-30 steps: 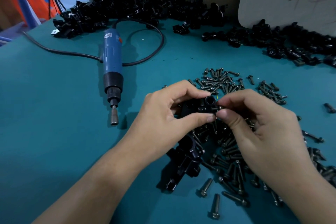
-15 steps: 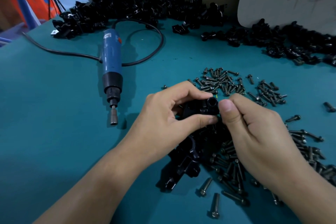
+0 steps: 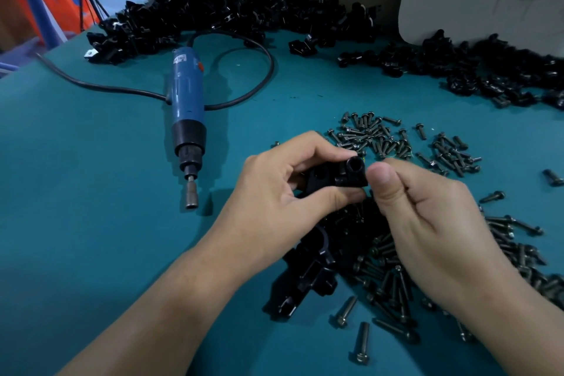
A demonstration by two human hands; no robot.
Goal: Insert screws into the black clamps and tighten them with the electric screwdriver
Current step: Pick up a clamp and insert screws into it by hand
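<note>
1. Over the past second the right hand point(image 3: 427, 223) has curled in against the black clamp point(image 3: 337, 175); its fingertips, earlier pinching at the clamp's near end, are now tucked under, with the thumb point(image 3: 380, 177) raised beside the clamp's round socket.

2. The left hand point(image 3: 283, 189) grips the clamp between thumb below and fingers above, holding it clear of the teal table point(image 3: 91, 223) with the socket facing up, probably so that the hole stays in view while a screw is seated.

3. The right hand is loosely closed, thumb touching or just beside the clamp's end; whether it holds a screw cannot be told, since its fingertips are hidden.

4. One electric screwdriver point(image 3: 186, 107) lies untouched on the table to the left of the hands, bit pointing toward the person, within easy reach for the tightening step, which is not yet begun.

5. One clamp is in hand; at least one more, the spare clamp point(image 3: 311, 272), lies directly below the hands.

6. Loose screws point(image 3: 372, 137) are spread around the hands in scattered groups, too many to count, likely for quick picking.

7. The clamp heap point(image 3: 213, 18) along the table's far edge is likewise too dense to count.
</note>
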